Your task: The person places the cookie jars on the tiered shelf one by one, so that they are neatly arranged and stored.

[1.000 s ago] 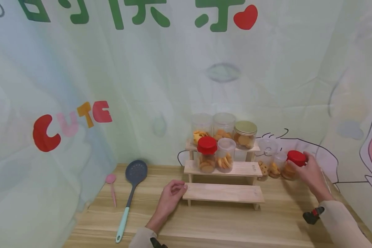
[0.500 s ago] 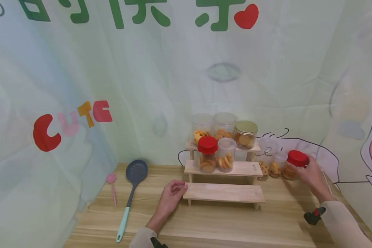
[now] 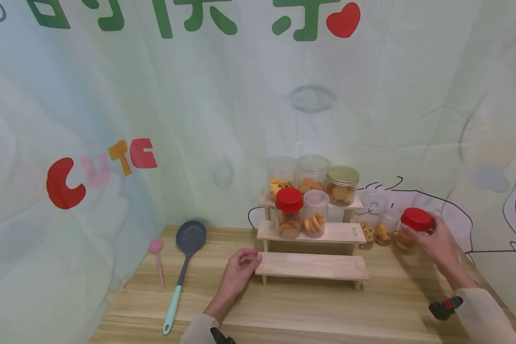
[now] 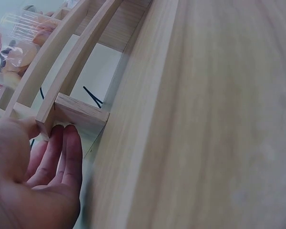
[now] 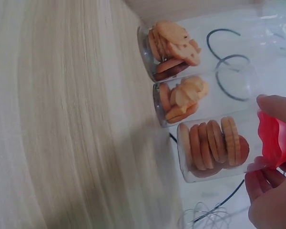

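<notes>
My right hand point(image 3: 436, 243) grips the red lid of a clear cookie jar point(image 3: 406, 240) at the right of the table. In the right wrist view, round cookies are stacked inside this jar point(image 5: 212, 148), and it stands upright beside two other clear jars. My left hand point(image 3: 236, 272) holds the left end of the lowest step of a three-step wooden display shelf point(image 3: 311, 265). Seen from the left wrist, the thumb lies over that board and the fingers point(image 4: 72, 152) reach under its end. The lowest step bears no jar.
On the middle step stand a red-lidded jar point(image 3: 289, 220) and a clear jar point(image 3: 315, 215). Two clear-topped jars and a gold-lidded jar point(image 3: 342, 185) line the top step. A slotted skimmer point(image 3: 185, 258) and a pink spoon point(image 3: 158, 260) lie left. A wire whisk point(image 5: 207, 217) shows beyond the held jar.
My right hand and the red-lidded jar have shifted slightly to the right, away from the neighbouring small jar. The left hand keeps its place on the shelf.
</notes>
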Demonstrator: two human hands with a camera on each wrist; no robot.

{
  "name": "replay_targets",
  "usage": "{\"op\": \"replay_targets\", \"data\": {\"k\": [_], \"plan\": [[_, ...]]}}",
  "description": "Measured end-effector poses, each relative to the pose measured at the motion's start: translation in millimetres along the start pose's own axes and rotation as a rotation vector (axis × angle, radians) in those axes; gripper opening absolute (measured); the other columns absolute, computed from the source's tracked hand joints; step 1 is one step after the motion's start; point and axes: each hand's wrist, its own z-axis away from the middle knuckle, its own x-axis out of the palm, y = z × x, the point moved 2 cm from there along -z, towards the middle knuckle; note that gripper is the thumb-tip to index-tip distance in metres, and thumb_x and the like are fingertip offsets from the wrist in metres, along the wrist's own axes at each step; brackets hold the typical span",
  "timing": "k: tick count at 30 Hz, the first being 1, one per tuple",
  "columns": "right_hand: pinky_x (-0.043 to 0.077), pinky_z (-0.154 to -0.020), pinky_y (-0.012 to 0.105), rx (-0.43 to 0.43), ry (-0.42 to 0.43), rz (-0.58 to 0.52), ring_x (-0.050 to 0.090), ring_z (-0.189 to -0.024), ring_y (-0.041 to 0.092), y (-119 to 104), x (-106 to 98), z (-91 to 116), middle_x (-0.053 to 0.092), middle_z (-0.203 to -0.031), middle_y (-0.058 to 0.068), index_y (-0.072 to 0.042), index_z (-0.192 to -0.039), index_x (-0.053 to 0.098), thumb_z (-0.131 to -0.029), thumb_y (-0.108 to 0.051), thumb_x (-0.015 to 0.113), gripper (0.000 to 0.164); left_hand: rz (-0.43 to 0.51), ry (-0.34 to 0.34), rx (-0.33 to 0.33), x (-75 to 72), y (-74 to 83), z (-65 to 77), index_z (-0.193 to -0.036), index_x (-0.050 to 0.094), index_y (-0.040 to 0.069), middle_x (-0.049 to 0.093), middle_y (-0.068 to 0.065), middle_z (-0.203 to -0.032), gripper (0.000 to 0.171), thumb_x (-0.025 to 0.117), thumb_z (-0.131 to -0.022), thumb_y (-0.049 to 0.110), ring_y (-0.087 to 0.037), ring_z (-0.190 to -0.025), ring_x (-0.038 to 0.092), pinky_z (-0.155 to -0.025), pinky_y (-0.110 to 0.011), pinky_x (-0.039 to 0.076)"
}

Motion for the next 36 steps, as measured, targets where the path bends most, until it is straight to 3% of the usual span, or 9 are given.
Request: {"op": "replay_targets", "data": {"k": [2, 4, 8, 11, 17, 23, 32, 36], "plan": [[0.053, -0.105, 0.067, -0.037, 0.010, 0.005, 0.040, -0.143, 0.058, -3, -2, 2, 0.037, -0.162, 0.040, 0.005, -0.168, 0.017, -0.105, -0.046, 0.069, 0.096, 0.000, 0.002, 0.001, 0.1, 0.0, 0.0, -0.125, 0.068, -0.001, 0.079, -0.017, -0.114, 0.031, 0.074, -0.105, 0.022, -0.017, -0.106, 0.075, -0.090, -0.014, 0.054], [0.056, -0.097, 0.052, -0.074, 0.024, 0.010, 0.043, -0.141, 0.056, -7, -4, 5, 0.041, -0.160, 0.038, 0.003, -0.168, 0.021, -0.104, -0.048, 0.070, 0.095, -0.001, 0.003, 0.001, 0.2, 0.2, 0.3, -0.125, 0.068, -0.001, 0.079, -0.017, -0.114, 0.031, 0.074, -0.105, 0.022, -0.017, -0.106, 0.075, -0.090, -0.015, 0.055], [0.047, -0.080, 0.021, -0.115, 0.054, 0.006, 0.046, -0.139, 0.054, -22, -6, 13, 0.046, -0.157, 0.035, 0.000, -0.168, 0.026, -0.102, -0.050, 0.073, 0.095, -0.001, 0.003, -0.002, 0.2, 0.8, 0.8, -0.125, 0.068, -0.001, 0.079, -0.016, -0.114, 0.031, 0.074, -0.105, 0.022, -0.016, -0.105, 0.075, -0.089, -0.015, 0.055], [0.043, -0.072, 0.009, -0.132, 0.054, -0.006, 0.046, -0.139, 0.055, -37, -6, 20, 0.045, -0.159, 0.034, -0.002, -0.168, 0.026, -0.100, -0.053, 0.074, 0.098, 0.001, 0.001, -0.005, -0.1, 0.8, 1.0, -0.126, 0.068, 0.000, 0.079, -0.016, -0.114, 0.031, 0.074, -0.105, 0.022, -0.016, -0.105, 0.075, -0.089, -0.015, 0.055], [0.044, -0.068, 0.007, -0.199, 0.061, -0.029, 0.047, -0.137, 0.059, -75, -2, 36, 0.046, -0.159, 0.033, -0.006, -0.169, 0.028, -0.099, -0.050, 0.076, 0.095, 0.003, -0.002, -0.010, -0.4, 1.4, 1.9, -0.126, 0.068, 0.000, 0.079, -0.016, -0.116, 0.033, 0.074, -0.105, 0.024, -0.018, -0.108, 0.075, -0.089, -0.015, 0.055], [0.044, -0.073, 0.004, -0.282, 0.082, -0.081, 0.050, -0.136, 0.053, -106, 8, 51, 0.051, -0.157, 0.027, -0.009, -0.166, 0.035, -0.098, -0.042, 0.080, 0.087, -0.007, 0.001, -0.013, -0.1, 2.1, 2.4, -0.126, 0.068, 0.000, 0.079, -0.017, -0.116, 0.034, 0.074, -0.105, 0.025, -0.019, -0.108, 0.075, -0.090, -0.016, 0.056], [0.052, -0.078, 0.008, -0.329, 0.009, -0.187, 0.054, -0.135, 0.046, -129, 42, 60, 0.054, -0.157, 0.021, -0.013, -0.166, 0.038, -0.096, -0.037, 0.083, 0.087, -0.002, 0.003, -0.012, -0.1, 2.0, 1.4, -0.126, 0.068, -0.001, 0.079, -0.017, -0.114, 0.032, 0.074, -0.105, 0.023, -0.016, -0.106, 0.075, -0.089, -0.015, 0.055], [0.051, -0.086, 0.006, -0.360, -0.015, -0.200, 0.057, -0.135, 0.042, -136, 58, 62, 0.057, -0.154, 0.019, -0.014, -0.164, 0.041, -0.096, -0.036, 0.085, 0.084, -0.002, -0.006, -0.006, -0.2, 2.9, 2.1, -0.126, 0.068, -0.002, 0.079, -0.018, -0.115, 0.033, 0.073, -0.105, 0.023, -0.016, -0.105, 0.075, -0.090, -0.016, 0.056]]}}
